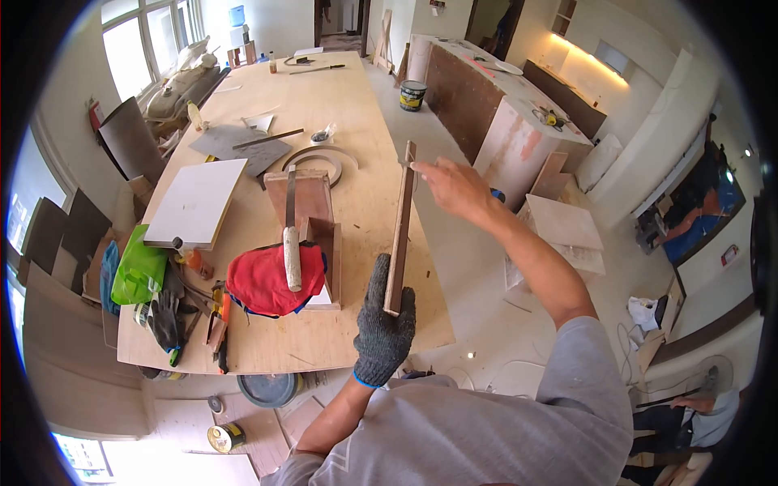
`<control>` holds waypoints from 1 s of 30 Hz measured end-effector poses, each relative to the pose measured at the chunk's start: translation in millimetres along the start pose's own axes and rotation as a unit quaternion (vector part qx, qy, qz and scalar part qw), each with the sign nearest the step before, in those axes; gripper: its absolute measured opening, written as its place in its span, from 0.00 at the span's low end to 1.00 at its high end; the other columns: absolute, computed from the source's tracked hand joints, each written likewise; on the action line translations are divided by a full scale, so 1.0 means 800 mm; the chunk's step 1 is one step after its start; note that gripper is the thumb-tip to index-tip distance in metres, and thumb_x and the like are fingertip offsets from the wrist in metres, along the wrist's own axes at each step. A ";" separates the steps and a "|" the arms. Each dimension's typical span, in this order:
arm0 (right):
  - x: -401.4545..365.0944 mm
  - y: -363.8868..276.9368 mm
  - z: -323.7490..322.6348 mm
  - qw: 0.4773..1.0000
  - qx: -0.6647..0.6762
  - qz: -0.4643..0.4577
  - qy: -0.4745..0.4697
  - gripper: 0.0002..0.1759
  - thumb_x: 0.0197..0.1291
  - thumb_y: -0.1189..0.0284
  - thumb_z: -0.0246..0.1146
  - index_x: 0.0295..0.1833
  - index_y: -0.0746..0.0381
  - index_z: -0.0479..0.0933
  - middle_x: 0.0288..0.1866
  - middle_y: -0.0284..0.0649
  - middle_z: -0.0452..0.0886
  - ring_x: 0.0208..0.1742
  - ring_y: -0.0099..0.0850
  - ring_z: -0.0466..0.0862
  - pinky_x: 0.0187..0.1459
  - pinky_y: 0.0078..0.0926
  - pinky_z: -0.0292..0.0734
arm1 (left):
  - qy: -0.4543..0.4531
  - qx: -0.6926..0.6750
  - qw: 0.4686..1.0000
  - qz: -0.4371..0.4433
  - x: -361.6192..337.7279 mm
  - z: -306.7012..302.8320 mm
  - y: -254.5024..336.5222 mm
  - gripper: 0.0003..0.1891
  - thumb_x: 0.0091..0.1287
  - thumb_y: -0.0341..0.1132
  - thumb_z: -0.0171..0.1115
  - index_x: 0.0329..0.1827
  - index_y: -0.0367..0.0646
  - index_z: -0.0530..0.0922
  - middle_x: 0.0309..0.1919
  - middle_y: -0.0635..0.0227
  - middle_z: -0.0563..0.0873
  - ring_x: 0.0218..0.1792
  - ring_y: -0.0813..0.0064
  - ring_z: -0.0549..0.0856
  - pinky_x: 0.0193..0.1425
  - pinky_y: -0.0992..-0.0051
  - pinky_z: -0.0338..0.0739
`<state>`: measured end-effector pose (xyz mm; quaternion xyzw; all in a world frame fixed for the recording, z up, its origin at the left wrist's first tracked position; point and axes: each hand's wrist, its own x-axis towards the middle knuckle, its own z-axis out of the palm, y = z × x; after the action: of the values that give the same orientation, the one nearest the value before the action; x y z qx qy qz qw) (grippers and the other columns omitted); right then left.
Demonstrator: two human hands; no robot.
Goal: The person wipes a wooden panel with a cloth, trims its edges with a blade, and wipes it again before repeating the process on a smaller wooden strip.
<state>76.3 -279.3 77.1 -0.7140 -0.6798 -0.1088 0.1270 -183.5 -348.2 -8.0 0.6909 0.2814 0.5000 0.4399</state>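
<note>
My left hand (pixel 384 330), in a dark grey knitted glove, is closed round the lower end of a long narrow wooden strip (pixel 399 235). The strip stands lengthwise over the right edge of the workbench (pixel 381 162). At its far end my bare right hand (pixel 442 185) has its fingers bent against a small thing on the strip, too small to make out. Left of the strip, a tool with a white-wrapped handle (pixel 292 259) lies over a red cloth (pixel 251 279) and a wooden box (pixel 327 243).
A white panel (pixel 194 198), a green bag (pixel 139 267), a black glove (pixel 168 320) and hand tools lie on the bench's left side. A paint bucket (pixel 412 95) stands on the floor beyond. Another person (pixel 701 417) is at the lower right.
</note>
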 end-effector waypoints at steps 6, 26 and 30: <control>0.005 0.001 -0.002 1.000 0.003 0.017 -0.007 0.18 0.75 0.67 0.51 0.65 0.48 0.76 0.47 0.52 0.81 0.47 0.55 0.84 0.46 0.52 0.80 | 0.000 -0.003 1.000 0.008 0.002 -0.001 -0.001 0.30 0.69 0.26 0.64 0.74 0.30 0.67 0.68 0.41 0.76 0.68 0.55 0.79 0.69 0.66 0.73; 0.019 0.013 0.002 1.000 -0.010 0.025 -0.013 0.18 0.75 0.65 0.52 0.66 0.47 0.76 0.49 0.51 0.82 0.48 0.55 0.85 0.48 0.52 0.81 | 0.005 -0.006 1.000 0.008 0.000 0.001 -0.007 0.30 0.70 0.27 0.63 0.75 0.33 0.67 0.70 0.46 0.76 0.68 0.60 0.79 0.69 0.66 0.74; 0.013 -0.001 -0.006 1.000 -0.001 0.019 -0.024 0.18 0.75 0.66 0.52 0.65 0.48 0.76 0.48 0.52 0.82 0.47 0.55 0.85 0.48 0.51 0.81 | 0.006 -0.020 1.000 -0.004 0.000 -0.001 -0.007 0.29 0.71 0.27 0.63 0.75 0.32 0.67 0.68 0.46 0.77 0.67 0.59 0.80 0.68 0.66 0.74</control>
<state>75.8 -270.6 85.0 -0.7292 -0.6690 -0.0898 0.1124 -183.9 -345.5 -12.8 0.6777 0.2769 0.5080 0.4539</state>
